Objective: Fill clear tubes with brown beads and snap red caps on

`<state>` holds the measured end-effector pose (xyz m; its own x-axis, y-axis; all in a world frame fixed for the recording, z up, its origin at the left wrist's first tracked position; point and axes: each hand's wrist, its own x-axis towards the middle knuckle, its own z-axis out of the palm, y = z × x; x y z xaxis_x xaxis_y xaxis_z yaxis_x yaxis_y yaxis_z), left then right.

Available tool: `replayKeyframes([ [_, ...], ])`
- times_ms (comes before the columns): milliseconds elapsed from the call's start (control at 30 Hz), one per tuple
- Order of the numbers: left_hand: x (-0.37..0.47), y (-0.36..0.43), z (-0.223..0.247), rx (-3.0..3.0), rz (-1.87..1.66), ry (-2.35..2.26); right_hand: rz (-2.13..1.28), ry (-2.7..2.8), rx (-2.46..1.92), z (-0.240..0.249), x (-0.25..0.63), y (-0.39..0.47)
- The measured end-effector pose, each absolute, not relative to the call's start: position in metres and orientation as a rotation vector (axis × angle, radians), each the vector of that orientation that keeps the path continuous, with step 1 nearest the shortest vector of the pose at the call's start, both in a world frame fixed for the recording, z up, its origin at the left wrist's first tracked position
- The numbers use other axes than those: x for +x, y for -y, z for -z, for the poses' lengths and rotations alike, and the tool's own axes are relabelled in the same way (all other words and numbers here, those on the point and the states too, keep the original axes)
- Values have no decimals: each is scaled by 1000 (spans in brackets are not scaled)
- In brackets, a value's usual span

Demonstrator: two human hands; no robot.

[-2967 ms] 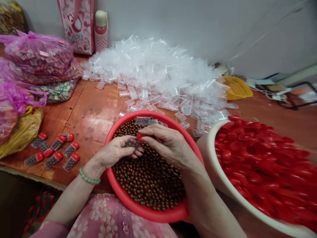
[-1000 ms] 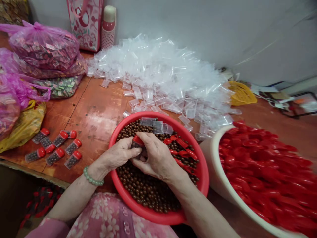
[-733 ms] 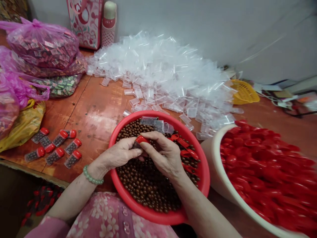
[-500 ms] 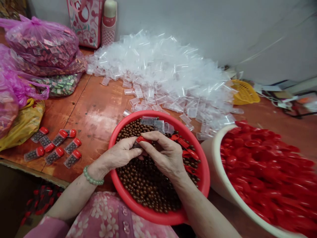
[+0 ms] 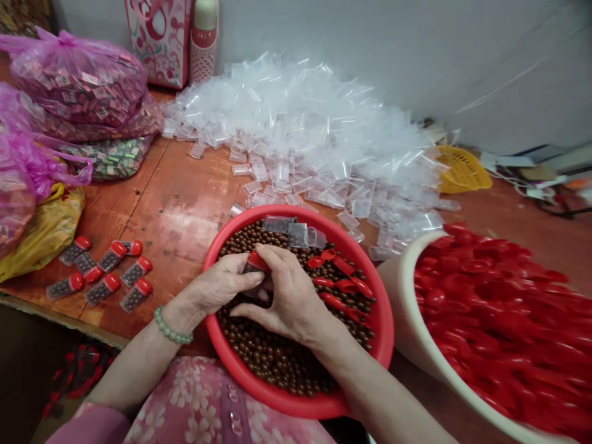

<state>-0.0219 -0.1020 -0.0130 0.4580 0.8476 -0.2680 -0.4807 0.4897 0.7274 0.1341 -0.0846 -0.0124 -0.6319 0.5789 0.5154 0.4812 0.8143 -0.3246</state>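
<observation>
Over the basin, my left hand (image 5: 226, 280) is closed on a small clear container with a red cap (image 5: 258, 261). Its lower part is mostly hidden by my fingers. The fingers of my right hand (image 5: 289, 293) lie against the cap and the container's far side, while the thumb stretches away below. Beneath both hands is a red basin (image 5: 386, 320) full of brown beads (image 5: 277, 364). Clear open tubes (image 5: 298, 234) and several red spoon-shaped pieces (image 5: 345, 285) rest on the beads.
Several filled, red-capped containers (image 5: 102, 290) lie on the table (image 5: 171, 203) at left, near tied plastic bags (image 5: 87, 80). Clear tubes are heaped (image 5: 300, 123) along the wall. A white tub (image 5: 407, 290) of red pieces (image 5: 499, 320) stands right of the basin; a yellow basket (image 5: 462, 169) sits behind.
My right thumb has come off the red cap and spread downward. The right fingers have shifted left over the cap, and the container now stands more upright.
</observation>
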Motion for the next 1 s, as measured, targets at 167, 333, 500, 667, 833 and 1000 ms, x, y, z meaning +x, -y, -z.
replayKeyframes([
  [167, -21, 100, 13, 593, -951, -629, -63, 2339, -808, 17, 125, 84],
  [333, -22, 102, 14, 618, -911, -581, -68, 2333, -746, 14, 126, 82],
  [500, -24, 104, 16, 618, -900, -552, -23, 2332, -732, 10, 126, 83],
  [667, -26, 104, 12, 578, -928, -587, -83, 2369, -745, 7, 126, 83],
  [833, -17, 103, 9, 473, -993, -783, -175, 2446, -721, 6, 123, 84],
  [1000, -15, 113, 18, 724, -1238, -1269, -188, 2497, -716, 1, 123, 86],
])
